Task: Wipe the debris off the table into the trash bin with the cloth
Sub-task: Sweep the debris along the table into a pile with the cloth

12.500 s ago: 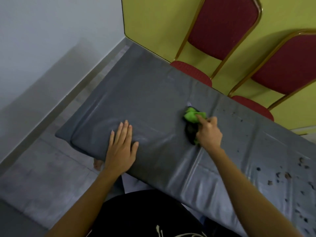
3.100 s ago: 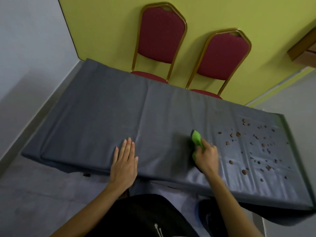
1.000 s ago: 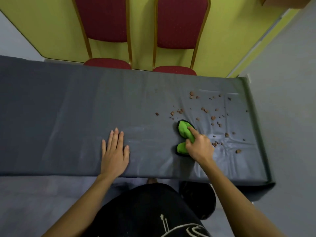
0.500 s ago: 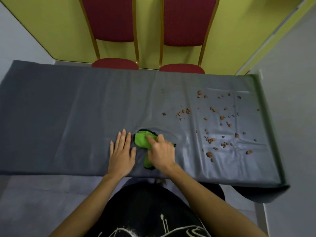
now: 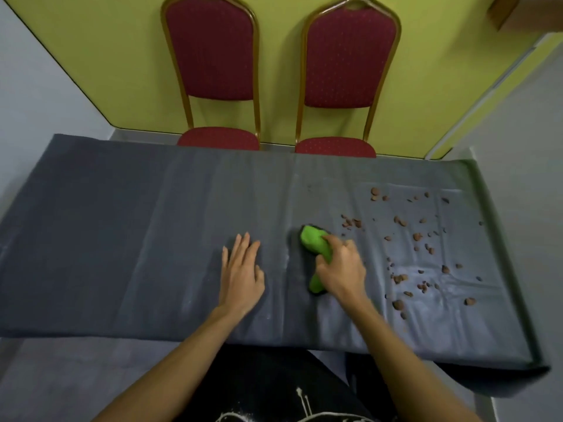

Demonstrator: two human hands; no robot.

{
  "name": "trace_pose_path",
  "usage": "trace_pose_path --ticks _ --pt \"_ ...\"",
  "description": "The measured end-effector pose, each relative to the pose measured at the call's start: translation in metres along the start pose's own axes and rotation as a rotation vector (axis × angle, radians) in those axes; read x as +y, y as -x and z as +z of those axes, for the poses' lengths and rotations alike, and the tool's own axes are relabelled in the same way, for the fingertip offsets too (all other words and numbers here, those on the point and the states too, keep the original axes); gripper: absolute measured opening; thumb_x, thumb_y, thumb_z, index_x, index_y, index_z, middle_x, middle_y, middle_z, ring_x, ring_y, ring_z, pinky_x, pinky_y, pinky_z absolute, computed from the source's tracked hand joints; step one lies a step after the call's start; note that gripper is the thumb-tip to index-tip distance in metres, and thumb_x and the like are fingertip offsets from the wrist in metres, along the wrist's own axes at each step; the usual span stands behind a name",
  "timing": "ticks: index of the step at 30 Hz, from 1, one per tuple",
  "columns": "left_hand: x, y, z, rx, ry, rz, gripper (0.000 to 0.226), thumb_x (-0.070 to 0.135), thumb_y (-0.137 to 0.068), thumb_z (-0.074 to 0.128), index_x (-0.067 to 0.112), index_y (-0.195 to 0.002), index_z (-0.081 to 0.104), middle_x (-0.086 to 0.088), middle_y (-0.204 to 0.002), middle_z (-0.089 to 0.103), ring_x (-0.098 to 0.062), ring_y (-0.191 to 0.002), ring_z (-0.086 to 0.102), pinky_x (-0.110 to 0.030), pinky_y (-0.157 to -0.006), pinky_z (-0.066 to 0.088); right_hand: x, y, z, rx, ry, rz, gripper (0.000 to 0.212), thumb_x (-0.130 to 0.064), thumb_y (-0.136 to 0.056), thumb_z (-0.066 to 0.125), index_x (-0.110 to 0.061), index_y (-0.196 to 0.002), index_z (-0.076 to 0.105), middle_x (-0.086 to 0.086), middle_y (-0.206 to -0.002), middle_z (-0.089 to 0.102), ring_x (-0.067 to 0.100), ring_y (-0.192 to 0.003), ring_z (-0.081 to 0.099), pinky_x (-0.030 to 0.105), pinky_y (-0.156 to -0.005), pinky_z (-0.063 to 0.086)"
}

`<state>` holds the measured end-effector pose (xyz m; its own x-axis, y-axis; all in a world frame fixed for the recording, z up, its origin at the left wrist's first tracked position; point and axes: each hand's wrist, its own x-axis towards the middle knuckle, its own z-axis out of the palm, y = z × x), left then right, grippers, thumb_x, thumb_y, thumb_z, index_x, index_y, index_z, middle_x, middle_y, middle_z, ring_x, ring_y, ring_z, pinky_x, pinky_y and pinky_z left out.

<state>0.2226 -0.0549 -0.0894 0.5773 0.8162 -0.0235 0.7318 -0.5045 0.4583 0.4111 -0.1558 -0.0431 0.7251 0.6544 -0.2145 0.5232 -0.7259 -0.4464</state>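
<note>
My right grip [image 5: 341,269] is curled round the green cloth [image 5: 313,242], pressing it onto the grey worktop [image 5: 122,239]. The cloth lies bunched, its long axis running from me toward the chairs [image 5: 213,56], with the far end tipped slightly left. My left grip [image 5: 240,275] rests flat, fingers straight. Half a second ago the cloth sat just beside that grip. Now it is further right, near the brown debris [image 5: 414,239].
</note>
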Motion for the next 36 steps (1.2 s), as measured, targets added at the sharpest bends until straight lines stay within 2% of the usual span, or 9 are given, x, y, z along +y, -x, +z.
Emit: trace_pose_path --ticks 3,7,11,14,18,23,27,32,36 --pt "0.004 -0.028 0.002 -0.044 -0.043 -0.048 0.067 0.008 -0.083 0.05 0.008 -0.148 0.037 -0.014 -0.161 0.025 -0.028 -0.152 0.015 -0.054 -0.122 0.008 -0.045 0.026 0.041 -0.057 0.095 -0.234 0.045 -0.025 -0.084 0.057 -0.027 -0.129 0.054 0.012 -0.105 0.052 0.038 -0.08 0.06 0.043 -0.067 0.053" --pt "-0.006 -0.032 0.01 -0.167 -0.073 -0.096 0.066 0.017 -0.096 0.036 0.013 -0.157 0.009 -0.005 -0.166 -0.004 -0.02 -0.153 -0.01 -0.05 -0.123 -0.004 -0.054 0.015 0.063 -0.021 0.305 -0.401 0.044 -0.021 -0.076 0.06 -0.024 -0.12 0.057 0.008 -0.091 0.051 0.03 -0.07 0.054 0.036 -0.061 0.042" --pt "-0.021 -0.027 0.011 -0.149 -0.131 -0.015 0.066 0.041 -0.096 0.013 0.013 -0.156 0.015 -0.003 -0.165 0.003 -0.017 -0.152 -0.003 -0.047 -0.124 0.001 -0.033 -0.014 0.046 0.077 0.293 -0.23 0.048 -0.017 -0.078 0.05 -0.025 -0.125 0.059 0.01 -0.09 0.051 0.032 -0.06 0.05 0.038 -0.064 0.048" --pt "-0.024 -0.027 0.01 -0.157 -0.164 0.019 0.067 0.044 -0.097 0.009 0.014 -0.156 0.013 -0.002 -0.166 0.002 -0.017 -0.153 -0.003 -0.046 -0.123 0.0 -0.013 -0.032 0.026 0.069 0.274 -0.029 0.048 -0.018 -0.089 0.048 -0.024 -0.137 0.046 0.015 -0.11 0.05 0.037 -0.076 0.054 0.043 -0.08 0.045" --pt "-0.022 -0.027 0.01 -0.185 -0.168 0.008 0.064 0.041 -0.099 0.014 0.013 -0.156 0.01 -0.003 -0.165 -0.002 -0.018 -0.152 -0.007 -0.048 -0.123 0.0 0.015 -0.044 0.0 0.099 0.256 0.14 0.044 -0.022 -0.093 0.046 -0.025 -0.137 0.043 0.018 -0.116 0.048 0.041 -0.086 0.056 0.044 -0.079 0.045" --pt "-0.012 -0.037 0.001 -0.267 -0.078 -0.062 0.065 0.029 -0.102 0.033 0.014 -0.157 0.001 -0.001 -0.164 -0.018 -0.017 -0.15 -0.02 -0.047 -0.121 -0.013 0.029 -0.046 -0.021 0.142 -0.003 0.323 0.028 -0.025 -0.092 0.047 -0.012 -0.117 0.047 0.02 -0.111 0.055 0.039 -0.091 0.056 0.042 -0.075 0.045" --pt "-0.009 -0.033 0.005 -0.239 -0.09 -0.065 0.067 0.034 -0.095 0.022 0.01 -0.156 0.009 -0.005 -0.165 -0.009 -0.021 -0.152 -0.011 -0.05 -0.12 -0.009 -0.019 -0.026 -0.01 0.156 -0.081 0.181 0.027 -0.029 -0.09 0.051 -0.013 -0.112 0.05 0.015 -0.105 0.058 0.035 -0.091 0.057 0.04 -0.075 0.045" --pt "-0.019 -0.032 0.011 -0.224 -0.132 -0.012 0.074 0.041 -0.09 0.011 0.008 -0.156 0.016 -0.007 -0.165 0.001 -0.024 -0.153 -0.003 -0.054 -0.121 -0.001 -0.087 -0.006 0.062 0.026 0.182 -0.155 0.047 -0.025 -0.078 0.056 -0.013 -0.123 0.053 0.015 -0.105 0.054 0.036 -0.089 0.053 0.042 -0.075 0.042" --pt "-0.021 -0.032 0.013 -0.24 -0.141 -0.022 0.07 0.04 -0.094 0.013 0.009 -0.156 0.014 -0.006 -0.164 -0.002 -0.023 -0.153 -0.004 -0.053 -0.121 -0.002 -0.11 -0.03 0.065 -0.057 0.175 -0.192 0.05 -0.014 -0.076 0.063 -0.006 -0.124 0.049 0.021 -0.116 0.049 0.041 -0.101 0.051 0.046 -0.079 0.045"
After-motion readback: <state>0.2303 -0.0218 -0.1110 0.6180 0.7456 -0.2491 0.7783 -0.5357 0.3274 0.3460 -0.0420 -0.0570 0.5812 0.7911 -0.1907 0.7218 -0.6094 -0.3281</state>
